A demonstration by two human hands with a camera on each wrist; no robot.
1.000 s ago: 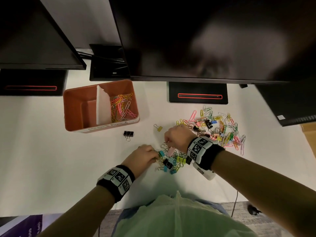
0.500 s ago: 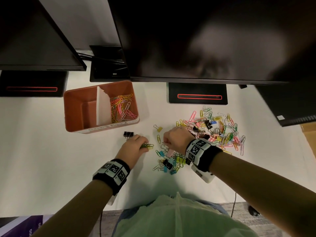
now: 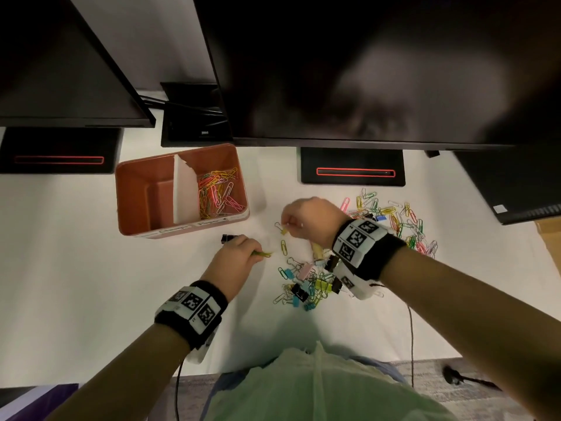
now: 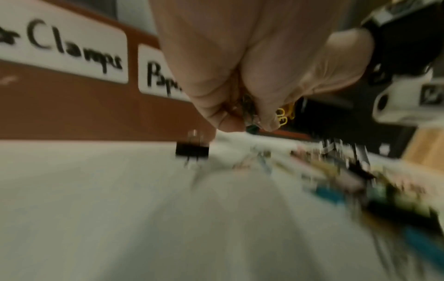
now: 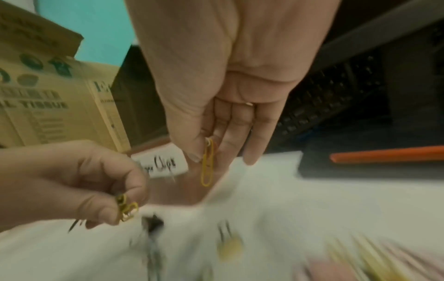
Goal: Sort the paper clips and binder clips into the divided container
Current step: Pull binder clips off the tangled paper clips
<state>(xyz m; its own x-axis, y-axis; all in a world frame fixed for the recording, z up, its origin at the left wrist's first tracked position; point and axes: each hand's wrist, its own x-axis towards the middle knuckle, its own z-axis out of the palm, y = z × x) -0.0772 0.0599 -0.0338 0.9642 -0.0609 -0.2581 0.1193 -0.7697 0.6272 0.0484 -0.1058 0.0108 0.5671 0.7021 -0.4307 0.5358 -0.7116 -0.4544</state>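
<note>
An orange divided container [image 3: 133, 189] stands at the back left, its right compartment holding several coloured paper clips [image 3: 218, 192], its left one showing none. My left hand [image 3: 239, 253] pinches a small bunch of yellow-green paper clips [image 3: 263, 254] just in front of the container, beside a black binder clip [image 3: 228, 238]. My right hand [image 3: 306, 218] hovers above the table and pinches a yellow paper clip [image 5: 208, 161] between thumb and fingers. A heap of binder clips [image 3: 306, 284] lies under my right wrist. A second heap of paper clips [image 3: 394, 220] lies further right.
Monitors overhang the back of the white table [image 3: 76, 284], their black bases [image 3: 352, 167] standing behind the clips. A yellow binder clip [image 3: 280, 227] and a loose paper clip [image 3: 283, 247] lie between my hands. A cardboard box [image 3: 549, 235] sits at the right edge.
My left hand has moved from the binder clip heap up and left toward the container, carrying paper clips. My right hand has lifted off the heap toward the back with a yellow paper clip.
</note>
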